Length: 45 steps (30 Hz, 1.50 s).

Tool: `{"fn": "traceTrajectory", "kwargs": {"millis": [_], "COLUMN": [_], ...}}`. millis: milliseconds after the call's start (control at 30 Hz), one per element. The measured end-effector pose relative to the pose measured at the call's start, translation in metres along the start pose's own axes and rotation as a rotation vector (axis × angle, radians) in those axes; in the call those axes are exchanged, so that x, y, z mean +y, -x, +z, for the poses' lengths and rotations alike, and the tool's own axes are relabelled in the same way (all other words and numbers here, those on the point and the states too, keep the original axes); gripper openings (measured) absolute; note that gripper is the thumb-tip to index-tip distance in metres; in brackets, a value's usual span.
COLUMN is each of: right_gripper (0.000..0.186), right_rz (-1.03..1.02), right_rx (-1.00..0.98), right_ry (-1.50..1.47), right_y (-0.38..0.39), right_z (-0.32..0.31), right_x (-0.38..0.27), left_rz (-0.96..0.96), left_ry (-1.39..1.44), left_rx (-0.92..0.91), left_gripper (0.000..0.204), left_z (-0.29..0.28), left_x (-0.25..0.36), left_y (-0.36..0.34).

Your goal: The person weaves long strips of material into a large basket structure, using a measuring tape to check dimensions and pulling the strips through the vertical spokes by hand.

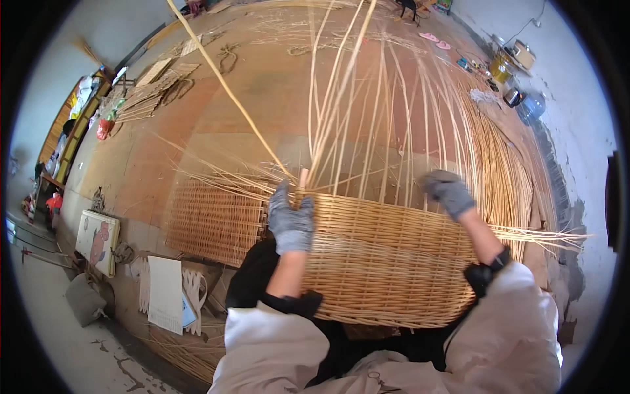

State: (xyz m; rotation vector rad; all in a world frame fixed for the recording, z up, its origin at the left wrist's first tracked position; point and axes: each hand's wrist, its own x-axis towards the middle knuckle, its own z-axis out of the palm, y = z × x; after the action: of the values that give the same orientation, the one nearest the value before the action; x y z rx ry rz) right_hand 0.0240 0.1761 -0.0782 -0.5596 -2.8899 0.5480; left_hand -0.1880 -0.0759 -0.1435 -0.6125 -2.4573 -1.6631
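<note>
A woven wicker panel (387, 256) in golden rods lies across my lap. Long upright rods (367, 125) rise from its far edge and fan out away from me. My left hand (291, 220), in a grey glove, rests at the panel's far left corner, thumb apart from the raised fingers. It is beside a short thick stake end (303, 177) and the foot of a long thick rod (230, 95) that slants up to the left. My right hand (448, 190), also gloved in grey, is over the far right edge among the uprights. Motion blurs its fingers, so any grip is hidden.
Another woven piece (213, 220) lies on the left. A thick bundle of loose rods (502, 171) spreads on the right, and rod ends (541, 236) jut out beyond the panel. Paper sheets (165, 295) lie near left. Pink slippers (434, 39) sit far right.
</note>
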Motion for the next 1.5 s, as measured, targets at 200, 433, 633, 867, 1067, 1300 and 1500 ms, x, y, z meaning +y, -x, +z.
{"fn": "traceTrajectory", "kwargs": {"millis": [200, 433, 633, 867, 1067, 1300, 1500], "right_gripper": [0.013, 0.009, 0.011, 0.014, 0.010, 0.007, 0.012], "right_rz": [0.476, 0.346, 0.511, 0.754, 0.633, 0.735, 0.847], "right_rx": [-0.099, 0.241, 0.316, 0.558, 0.471, 0.366, 0.290], "right_ry": [-0.999, -0.469, -1.839, -2.106, -2.078, -2.265, -2.205], "right_y": [-0.179, -0.232, -0.123, -0.106, -0.119, -0.087, -0.058], "right_z": [0.146, 0.222, 0.154, 0.159, 0.136, 0.101, 0.103], "right_x": [-0.148, -0.138, -0.161, -0.146, -0.137, -0.071, -0.011], "left_rz": [-0.083, -0.367, -0.331, -0.238, -0.193, -0.150, 0.615], "left_ry": [-0.073, 0.480, 0.277, 0.404, 0.381, 0.312, -0.254], "left_rx": [-0.349, -0.414, -0.500, -0.492, -0.261, -0.170, -0.490], "left_gripper": [0.045, 0.044, 0.047, 0.045, 0.031, 0.034, 0.045], "left_z": [-0.028, -0.043, -0.043, -0.021, -0.011, 0.030, 0.064], "left_x": [-0.067, -0.098, -0.086, -0.077, -0.050, -0.017, 0.049], "left_y": [-0.017, -0.037, -0.046, -0.043, -0.022, -0.015, -0.016]}}
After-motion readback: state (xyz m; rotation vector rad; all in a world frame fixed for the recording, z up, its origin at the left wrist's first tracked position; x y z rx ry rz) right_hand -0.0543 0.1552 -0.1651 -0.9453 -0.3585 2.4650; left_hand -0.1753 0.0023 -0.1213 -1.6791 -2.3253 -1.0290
